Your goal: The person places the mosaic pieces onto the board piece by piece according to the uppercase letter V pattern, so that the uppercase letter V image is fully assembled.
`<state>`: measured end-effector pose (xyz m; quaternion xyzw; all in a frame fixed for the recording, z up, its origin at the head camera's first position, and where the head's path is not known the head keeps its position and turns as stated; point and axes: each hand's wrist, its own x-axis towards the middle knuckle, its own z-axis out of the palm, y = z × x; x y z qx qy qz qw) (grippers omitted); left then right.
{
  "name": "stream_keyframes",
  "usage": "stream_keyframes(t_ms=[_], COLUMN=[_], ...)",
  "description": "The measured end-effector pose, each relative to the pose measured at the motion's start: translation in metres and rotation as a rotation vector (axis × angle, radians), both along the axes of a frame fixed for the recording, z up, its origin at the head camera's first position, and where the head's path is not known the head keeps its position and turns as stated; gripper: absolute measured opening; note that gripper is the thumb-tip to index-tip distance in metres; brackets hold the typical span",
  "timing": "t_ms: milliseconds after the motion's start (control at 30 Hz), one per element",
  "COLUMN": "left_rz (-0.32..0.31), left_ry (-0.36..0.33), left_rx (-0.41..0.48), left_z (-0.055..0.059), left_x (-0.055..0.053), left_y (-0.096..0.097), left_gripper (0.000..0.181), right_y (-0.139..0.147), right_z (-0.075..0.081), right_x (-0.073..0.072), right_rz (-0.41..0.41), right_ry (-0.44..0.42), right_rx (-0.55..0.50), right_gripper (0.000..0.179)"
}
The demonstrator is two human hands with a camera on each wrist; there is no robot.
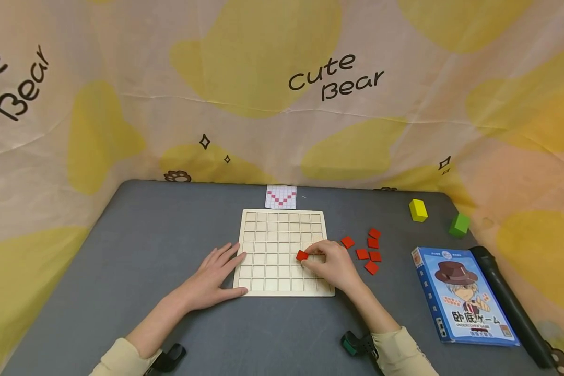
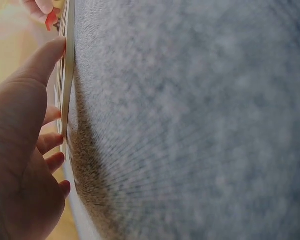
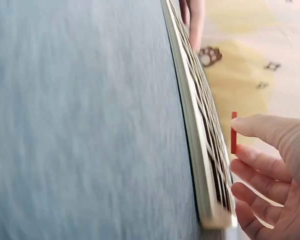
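Observation:
A pale wooden grid board (image 1: pixel 266 270) with square compartments lies on the dark grey table. My right hand (image 1: pixel 331 262) pinches a red square tile (image 1: pixel 302 255) between thumb and fingertips, over the right half of the board. In the right wrist view the tile (image 3: pixel 234 132) shows edge-on, above the grid's ridges. My left hand (image 1: pixel 211 279) rests with spread, straight fingers at the board's left edge; its thumb (image 2: pixel 52 55) touches the rim in the left wrist view. Several loose red tiles (image 1: pixel 362 254) lie to the right of the board.
Behind the board is a small pattern card (image 1: pixel 280 197) with pink squares in a V. A yellow block (image 1: pixel 418 210) and a green block (image 1: pixel 459 224) stand at the back right. Nearer lie a blue game box (image 1: pixel 467 297) and a black cylindrical object (image 1: pixel 512 308).

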<state>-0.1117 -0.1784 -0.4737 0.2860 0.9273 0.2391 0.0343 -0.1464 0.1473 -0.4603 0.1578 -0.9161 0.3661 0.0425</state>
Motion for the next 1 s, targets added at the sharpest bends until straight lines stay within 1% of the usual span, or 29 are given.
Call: stream_keyframes(t_ms=[200, 367, 633, 733, 833, 1000], left_rz=[-0.003, 0.002, 0.007, 0.01, 0.01, 0.015], left_ry=[0.007, -0.013, -0.027, -0.032, -0.021, -0.032], left_rx=[0.011, 0.01, -0.007, -0.01, -0.011, -0.016], left_z=[0.0, 0.001, 0.001, 0.001, 0.001, 0.0], left_x=[0.001, 0.001, 0.0, 0.0, 0.001, 0.002], left_y=[0.0, 0.001, 0.001, 0.001, 0.001, 0.001], left_gripper=[0.082, 0.082, 0.082, 0.082, 0.082, 0.082], right_y=[-0.018, -0.026, -0.032, -0.031, -0.03, -0.027], right_z=[0.0, -0.002, -0.005, -0.006, -0.006, -0.008], right_x=[0.01, 0.014, 0.015, 0.015, 0.016, 0.017], right_rz=[0.069, 0.118, 0.167, 0.175, 0.184, 0.221], right_ry=[0.024, 0.045, 0.099, 0.099, 0.096, 0.105], right_rx=[0.067, 0.118, 0.123, 0.114, 0.105, 0.089], right_gripper=[0.016, 0.017, 0.018, 0.02, 0.024, 0.023])
